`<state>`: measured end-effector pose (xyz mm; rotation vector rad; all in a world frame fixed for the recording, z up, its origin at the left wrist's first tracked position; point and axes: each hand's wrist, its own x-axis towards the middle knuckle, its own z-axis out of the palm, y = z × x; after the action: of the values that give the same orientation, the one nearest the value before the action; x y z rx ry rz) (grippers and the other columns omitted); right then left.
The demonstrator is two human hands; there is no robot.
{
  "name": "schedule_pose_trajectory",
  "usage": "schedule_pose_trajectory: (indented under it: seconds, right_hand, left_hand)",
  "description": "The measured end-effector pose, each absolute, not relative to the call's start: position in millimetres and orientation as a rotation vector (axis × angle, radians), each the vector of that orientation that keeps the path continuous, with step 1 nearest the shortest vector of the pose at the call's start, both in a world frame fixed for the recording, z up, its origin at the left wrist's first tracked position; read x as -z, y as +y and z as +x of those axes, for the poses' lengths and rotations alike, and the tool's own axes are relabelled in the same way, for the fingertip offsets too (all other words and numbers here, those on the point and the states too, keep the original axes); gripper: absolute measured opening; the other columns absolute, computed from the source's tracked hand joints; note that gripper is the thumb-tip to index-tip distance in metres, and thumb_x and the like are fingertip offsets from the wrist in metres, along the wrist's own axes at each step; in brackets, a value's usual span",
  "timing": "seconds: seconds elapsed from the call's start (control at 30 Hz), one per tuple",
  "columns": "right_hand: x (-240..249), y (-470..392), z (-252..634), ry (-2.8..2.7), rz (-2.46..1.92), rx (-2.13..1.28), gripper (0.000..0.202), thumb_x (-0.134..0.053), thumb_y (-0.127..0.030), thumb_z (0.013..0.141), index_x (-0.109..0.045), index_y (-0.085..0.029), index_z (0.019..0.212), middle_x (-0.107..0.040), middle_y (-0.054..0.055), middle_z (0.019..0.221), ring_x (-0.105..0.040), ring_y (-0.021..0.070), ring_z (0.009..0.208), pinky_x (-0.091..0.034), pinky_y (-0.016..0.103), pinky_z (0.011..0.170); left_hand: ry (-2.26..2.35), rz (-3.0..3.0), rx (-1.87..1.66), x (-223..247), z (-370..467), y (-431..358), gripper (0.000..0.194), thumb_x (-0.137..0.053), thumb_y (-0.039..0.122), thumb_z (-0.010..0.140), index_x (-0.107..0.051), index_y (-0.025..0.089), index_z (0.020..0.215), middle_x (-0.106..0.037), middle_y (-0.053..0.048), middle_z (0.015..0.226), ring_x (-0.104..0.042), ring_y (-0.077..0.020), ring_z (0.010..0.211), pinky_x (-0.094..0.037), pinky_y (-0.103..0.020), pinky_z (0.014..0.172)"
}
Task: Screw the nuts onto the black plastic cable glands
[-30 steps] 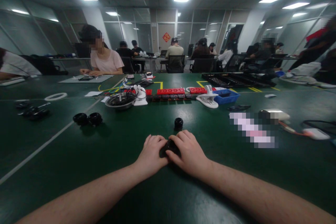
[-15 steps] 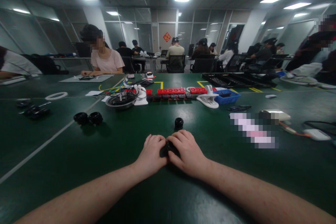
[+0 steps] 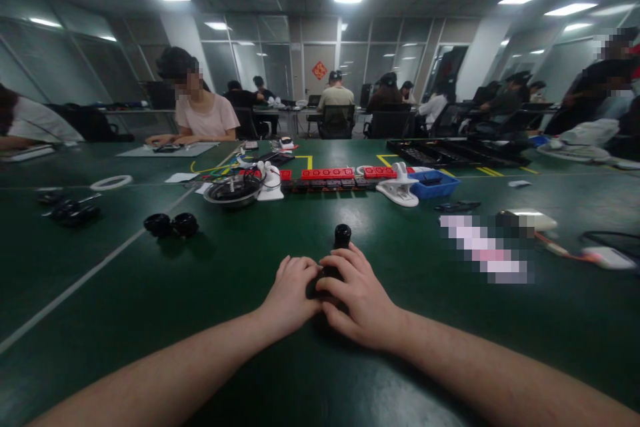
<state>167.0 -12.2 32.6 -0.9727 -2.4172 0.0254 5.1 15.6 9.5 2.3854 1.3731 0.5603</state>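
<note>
Both of my hands meet around a dark object (image 3: 327, 273) low over the green table (image 3: 240, 253), near the middle of the view. My left hand (image 3: 293, 290) grips its left side with bent fingers. Curved over its top and right side is my right hand (image 3: 355, 293), with the fingers slightly parted. Most of the dark object is hidden by the fingers, so its shape is unclear. A small round black part (image 3: 343, 235) stands just beyond my right fingertips.
Two black round parts (image 3: 171, 225) sit left of my hands. Farther back are a metal bowl (image 3: 233, 192), red strips (image 3: 327, 174), a white clip (image 3: 399, 188) and a blue tray (image 3: 434, 184). A person (image 3: 203, 107) sits across the table.
My right hand's fingers have shifted and spread a little on the dark object, with one fingertip farther up beside the small black part. My left hand stays nearly the same.
</note>
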Motion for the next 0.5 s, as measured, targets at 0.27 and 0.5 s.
schedule_pose_trajectory:
  seconds: [0.27, 0.5]
  right_hand:
    - [-33.7, -13.7, 171.4, -2.372, -0.939, -0.016, 0.019, -0.044, -0.024, 0.074, -0.062, -0.021, 0.08, -0.052, 0.006, 0.104, -0.037, 0.0227, 0.107, -0.017, 0.048, 0.099]
    - [-31.4, -8.0, 176.8, -2.252, -1.096, 0.089, 0.023, -0.041, -0.023, 0.079, -0.062, -0.018, 0.071, -0.055, 0.006, 0.101, -0.039, 0.0219, 0.105, -0.019, 0.046, 0.099]
  left_hand:
    - [1.383, 2.379, -0.598, -9.6, 3.6, 15.4, 0.024, -0.059, 0.028, 0.064, -0.056, 0.021, 0.087, -0.052, -0.001, 0.089, -0.046, -0.0203, 0.089, -0.027, -0.044, 0.093]
    - [1.432, 2.37, -0.68, -6.4, 1.8, 17.0, 0.032, -0.059, 0.043, 0.066, -0.057, 0.02, 0.088, -0.049, -0.003, 0.094, -0.043, -0.022, 0.093, -0.036, -0.039, 0.084]
